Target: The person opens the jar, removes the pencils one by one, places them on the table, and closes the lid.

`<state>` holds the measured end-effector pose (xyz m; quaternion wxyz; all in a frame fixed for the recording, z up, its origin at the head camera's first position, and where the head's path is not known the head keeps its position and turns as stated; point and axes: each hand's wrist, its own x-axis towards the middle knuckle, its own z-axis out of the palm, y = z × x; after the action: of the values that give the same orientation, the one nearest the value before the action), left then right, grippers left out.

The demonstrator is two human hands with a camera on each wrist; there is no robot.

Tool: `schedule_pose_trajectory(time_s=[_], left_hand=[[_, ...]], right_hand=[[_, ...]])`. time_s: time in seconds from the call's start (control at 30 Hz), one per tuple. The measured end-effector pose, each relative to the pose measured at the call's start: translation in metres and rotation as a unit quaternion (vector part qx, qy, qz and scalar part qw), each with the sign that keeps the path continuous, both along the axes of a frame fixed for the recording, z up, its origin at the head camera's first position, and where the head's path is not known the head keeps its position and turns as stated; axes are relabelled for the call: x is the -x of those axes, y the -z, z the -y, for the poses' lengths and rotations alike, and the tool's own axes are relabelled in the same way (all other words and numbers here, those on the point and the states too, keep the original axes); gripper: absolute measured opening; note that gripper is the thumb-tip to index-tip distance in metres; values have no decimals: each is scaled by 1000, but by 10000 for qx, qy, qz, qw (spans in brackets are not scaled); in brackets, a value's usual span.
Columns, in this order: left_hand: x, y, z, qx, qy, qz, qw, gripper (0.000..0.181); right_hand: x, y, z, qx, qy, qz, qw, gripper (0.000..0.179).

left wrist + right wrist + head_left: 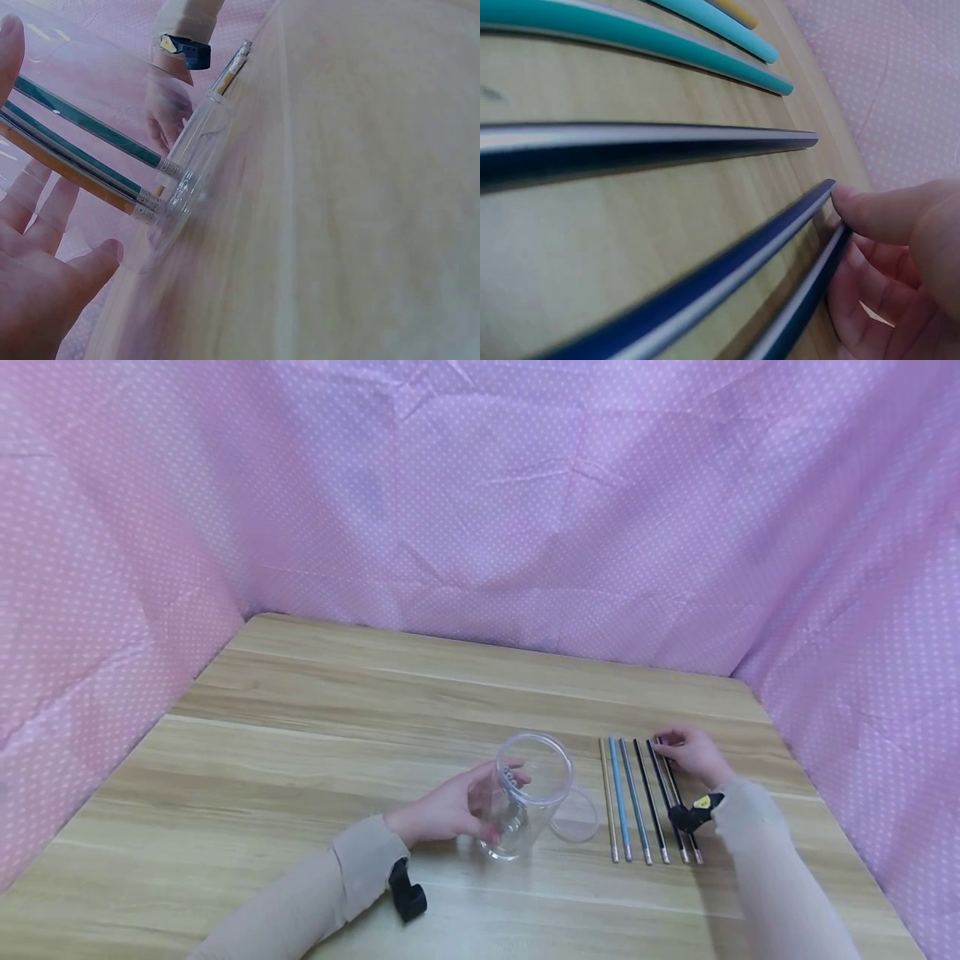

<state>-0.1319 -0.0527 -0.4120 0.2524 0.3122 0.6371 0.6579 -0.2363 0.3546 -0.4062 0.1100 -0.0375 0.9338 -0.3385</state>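
Note:
My left hand [450,806] holds a clear jar [536,827], open at the top, round its left side. Through its wall in the left wrist view, teal pencils [90,124] and an orange-brown pencil [75,169] show. On the table to the jar's right, several pencils lie in a row, eraser ends toward me. They include a tan pencil [608,802], a light blue pencil [622,802] and dark pencils. My right hand [696,756] pinches the far end of the rightmost dark pencil [802,300]. Its thumb is close beside the neighbouring dark blue pencil [735,274].
A clear round lid [576,818] lies flat between the jar and the pencils. The wood-grain table [300,760] is bordered at the back and sides by pink dotted cloth [487,527]. Each wrist wears a small black camera [407,893].

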Motion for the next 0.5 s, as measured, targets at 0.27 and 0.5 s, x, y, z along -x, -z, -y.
schedule_pose_trajectory(time_s=[0.27, 0.5], left_hand=[[0, 1, -1, 67, -48, -96, 9999, 93], [-1, 2, -1, 25, -72, -79, 9999, 93]], right_hand=[[-2, 1, 1, -45, 1, -86, 10000, 34], [-3, 0, 0, -216, -10, -195, 9996, 33]])
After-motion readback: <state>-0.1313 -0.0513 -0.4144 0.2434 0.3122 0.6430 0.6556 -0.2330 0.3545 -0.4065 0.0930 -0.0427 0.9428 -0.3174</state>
